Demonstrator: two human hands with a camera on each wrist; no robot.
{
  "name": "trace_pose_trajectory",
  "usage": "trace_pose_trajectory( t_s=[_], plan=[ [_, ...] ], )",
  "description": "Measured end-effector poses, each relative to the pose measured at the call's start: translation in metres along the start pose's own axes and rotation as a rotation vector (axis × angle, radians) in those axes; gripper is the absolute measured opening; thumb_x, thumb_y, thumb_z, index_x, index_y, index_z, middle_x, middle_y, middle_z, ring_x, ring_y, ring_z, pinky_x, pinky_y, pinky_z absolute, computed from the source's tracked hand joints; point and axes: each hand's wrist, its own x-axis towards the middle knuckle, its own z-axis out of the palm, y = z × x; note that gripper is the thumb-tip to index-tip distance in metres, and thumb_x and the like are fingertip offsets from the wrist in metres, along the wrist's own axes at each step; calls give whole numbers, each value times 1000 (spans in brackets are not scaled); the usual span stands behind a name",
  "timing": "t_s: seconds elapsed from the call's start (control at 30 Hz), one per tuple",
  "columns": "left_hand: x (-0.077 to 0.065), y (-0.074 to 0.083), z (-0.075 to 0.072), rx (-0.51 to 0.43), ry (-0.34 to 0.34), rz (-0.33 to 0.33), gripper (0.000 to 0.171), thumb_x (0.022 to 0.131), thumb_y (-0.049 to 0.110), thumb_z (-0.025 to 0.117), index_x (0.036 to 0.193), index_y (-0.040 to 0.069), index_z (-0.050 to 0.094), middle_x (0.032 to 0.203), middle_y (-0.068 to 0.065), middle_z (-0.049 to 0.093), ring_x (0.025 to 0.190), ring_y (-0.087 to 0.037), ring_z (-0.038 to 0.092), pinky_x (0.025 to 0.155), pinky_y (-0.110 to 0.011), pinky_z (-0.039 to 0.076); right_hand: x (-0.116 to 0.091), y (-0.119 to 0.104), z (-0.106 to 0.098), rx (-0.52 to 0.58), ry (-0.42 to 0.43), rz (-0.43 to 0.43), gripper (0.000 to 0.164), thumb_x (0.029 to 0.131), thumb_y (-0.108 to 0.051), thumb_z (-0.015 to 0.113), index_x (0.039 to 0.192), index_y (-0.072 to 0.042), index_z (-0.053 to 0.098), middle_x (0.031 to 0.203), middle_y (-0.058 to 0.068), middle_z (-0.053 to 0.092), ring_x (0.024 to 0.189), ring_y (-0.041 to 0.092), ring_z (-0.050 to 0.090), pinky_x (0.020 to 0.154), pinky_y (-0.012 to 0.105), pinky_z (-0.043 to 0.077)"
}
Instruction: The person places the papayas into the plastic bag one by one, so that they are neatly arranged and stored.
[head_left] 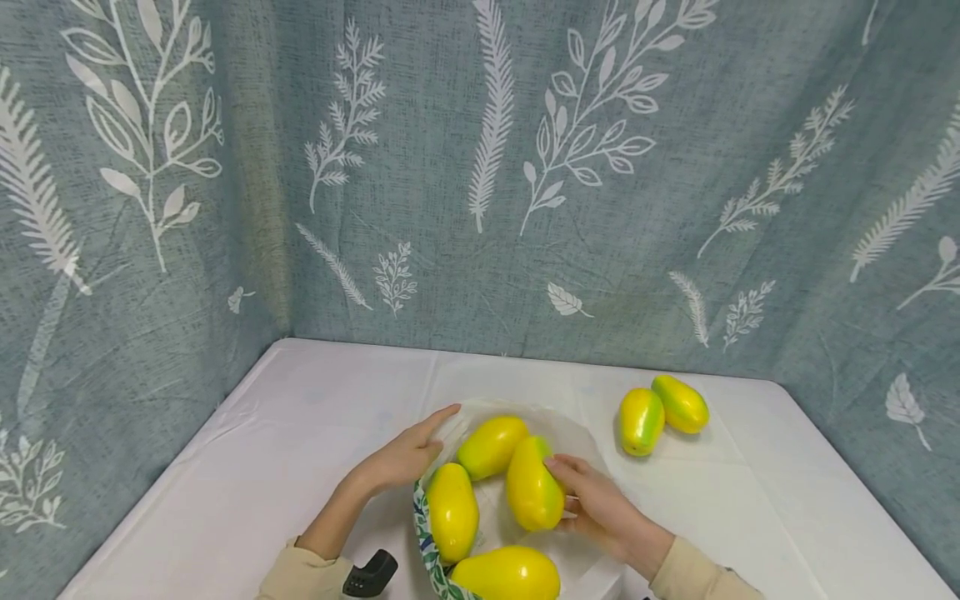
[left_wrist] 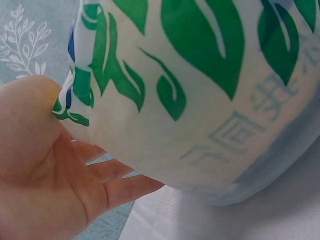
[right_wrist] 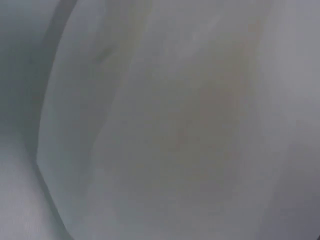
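A white plastic bag (head_left: 491, 508) with a green leaf print stands with its mouth spread wide at the front of the table. My left hand (head_left: 401, 457) holds its left rim, thumb over the edge and fingers along the outside; the left wrist view shows the printed bag wall (left_wrist: 165, 150) close up. Inside the mouth, my right hand (head_left: 600, 510) grips a yellow mango (head_left: 534, 487) with a green streak. Around it in the bag lie three more: a back mango (head_left: 492, 446), a left mango (head_left: 452, 512) and a front mango (head_left: 510, 575). Pale bag plastic (right_wrist: 175, 140) fills the right wrist view, blurred.
Two more mangoes (head_left: 641, 422) (head_left: 681, 404) lie side by side on the white-covered table (head_left: 330, 400), to the right beyond the bag. A blue-green curtain (head_left: 435, 250) with white leaf patterns hangs behind and along both sides.
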Motion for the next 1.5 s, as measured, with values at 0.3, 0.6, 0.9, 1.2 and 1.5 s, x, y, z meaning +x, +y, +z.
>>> trace_pose_trajectory(
  t_s=[0.3,0.6,0.9,1.2,1.5],
  plan=[
    [0,-2,0,-2,-10,6,53,98,1,36,150,3,25,152,-20,26,139,-38,21,110,-56,17,-2,3,17,-5,-30,45,78,97,-37,54,146,7,13,137,29,28,111,35,41,91,49,46],
    [2,-5,1,-4,-11,10,53,98,0,36,150,3,25,152,-20,26,139,-37,21,110,-55,17,-1,6,28,-2,-14,79,80,96,-35,56,145,7,10,134,31,27,109,36,43,92,52,45],
    [1,-5,0,9,-12,31,53,98,0,36,150,3,25,152,-20,26,139,-38,21,110,-55,17,1,13,34,-80,-7,57,87,93,-41,59,145,7,8,123,26,43,97,29,52,89,45,47],
    [2,-3,1,16,-4,23,53,98,0,37,150,3,26,151,-19,27,139,-37,22,110,-54,18,5,17,29,-201,46,48,88,90,-43,63,143,10,17,108,19,55,87,24,57,80,39,52],
    [1,0,2,14,-5,17,53,98,-1,36,150,3,26,151,-21,27,139,-38,22,110,-56,17,5,19,27,-188,29,54,83,90,-42,62,142,9,22,108,18,56,87,23,58,79,39,53]
  ],
)
